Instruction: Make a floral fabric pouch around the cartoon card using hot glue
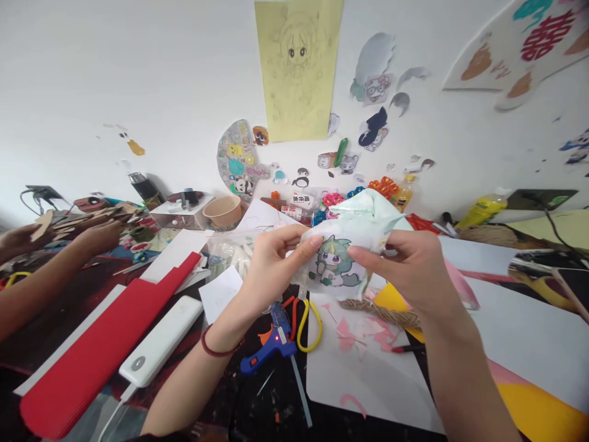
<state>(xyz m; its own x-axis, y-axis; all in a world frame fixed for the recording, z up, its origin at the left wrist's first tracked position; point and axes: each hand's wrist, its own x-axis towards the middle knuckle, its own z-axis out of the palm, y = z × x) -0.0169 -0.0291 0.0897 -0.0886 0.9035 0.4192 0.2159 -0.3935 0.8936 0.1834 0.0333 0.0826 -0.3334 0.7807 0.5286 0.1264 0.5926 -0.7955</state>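
Note:
A white, translucent-looking sheet with a green-haired cartoon figure (338, 264) is held up in front of me. My left hand (278, 261) pinches its left edge, the thumb lying on the front near the figure. On the right side my right hand (407, 264) grips the same sheet, thumb pressed by the figure's face. A crumpled pale green piece (363, 209) rises behind the sheet; whether the two are joined I cannot tell. Below my hands lie a blue glue gun (271, 347) with a glue stick in it and yellow-handled scissors (309, 325).
Red card strips (101, 344) and a white power strip (161, 341) lie on the left. White paper (368, 393) with pink scraps is below my hands, a twisted rope (381, 313) above it. Another person's hands (99, 236) hold cardboard pieces at far left. A wall stands behind.

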